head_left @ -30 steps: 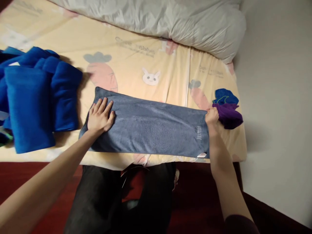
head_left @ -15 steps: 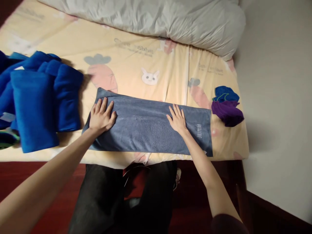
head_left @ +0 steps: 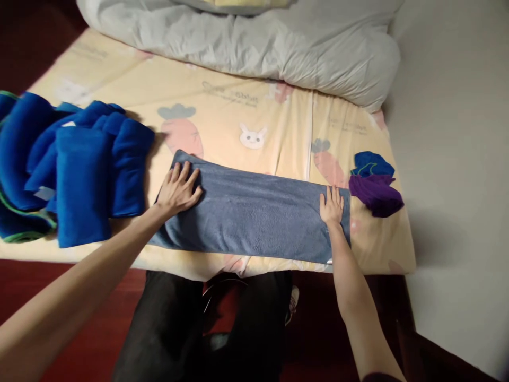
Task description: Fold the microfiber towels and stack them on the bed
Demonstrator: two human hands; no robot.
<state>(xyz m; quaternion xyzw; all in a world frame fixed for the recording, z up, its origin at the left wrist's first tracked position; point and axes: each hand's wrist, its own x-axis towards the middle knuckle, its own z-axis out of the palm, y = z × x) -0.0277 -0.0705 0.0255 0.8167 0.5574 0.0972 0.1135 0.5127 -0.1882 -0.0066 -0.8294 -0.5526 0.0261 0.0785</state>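
Note:
A grey-blue towel (head_left: 254,217) lies as a long strip along the front of the bed, its left corner a little raised. My left hand (head_left: 178,190) rests on the towel's left end with fingers spread. My right hand (head_left: 332,206) lies flat near the right end, fingers stretched out, and covers most of the towel's white lettering. Neither hand grips anything.
Folded blue cloths (head_left: 82,185) are heaped on the bed at left. Small blue (head_left: 373,163) and purple cloths (head_left: 376,195) lie at right. The patterned bedsheet (head_left: 222,127) is beneath. A pale quilt (head_left: 238,40) lies behind; a wall (head_left: 453,175) stands at right.
My right hand has slid right across the towel, from left of the lettering to the right end. My left hand stays on the left end. The view has shifted slightly.

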